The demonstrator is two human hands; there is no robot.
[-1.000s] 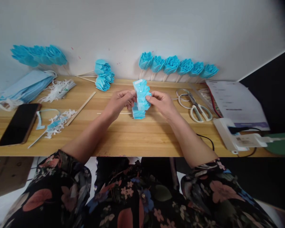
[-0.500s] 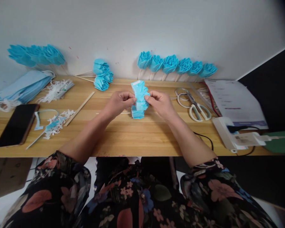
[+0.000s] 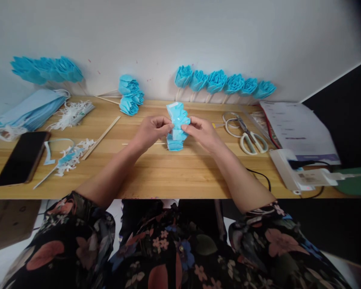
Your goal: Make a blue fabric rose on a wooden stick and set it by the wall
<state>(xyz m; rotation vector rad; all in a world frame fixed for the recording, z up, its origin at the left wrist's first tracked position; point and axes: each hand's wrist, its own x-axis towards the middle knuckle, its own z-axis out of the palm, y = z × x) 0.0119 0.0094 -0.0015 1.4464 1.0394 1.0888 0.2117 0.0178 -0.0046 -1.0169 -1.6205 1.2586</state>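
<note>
Over the middle of the table, a strip of light blue mask fabric (image 3: 177, 114) with a scalloped edge is held upright. My left hand (image 3: 155, 130) pinches its left edge between thumb and fingers. My right hand (image 3: 201, 132) grips the scalloped right side, its thumb lying across the front. Below the strip sits a rolled blue piece (image 3: 175, 144) of the same fabric. A thin wooden stick (image 3: 143, 143) runs left from that roll. Whether strip and roll are joined cannot be made out.
Blue fabric flowers (image 3: 216, 81) on sticks lean against the wall, with more flowers (image 3: 129, 96) lying left of centre. At left are face masks (image 3: 33, 110), a phone (image 3: 22, 158), sticks (image 3: 101, 137) and white scraps (image 3: 75, 156). Scissors (image 3: 248, 138), papers (image 3: 299, 130) and a power strip (image 3: 285, 170) lie right.
My right thumb has slid slightly left and down on the blue strip. My left hand keeps its pinch almost unmoved.
</note>
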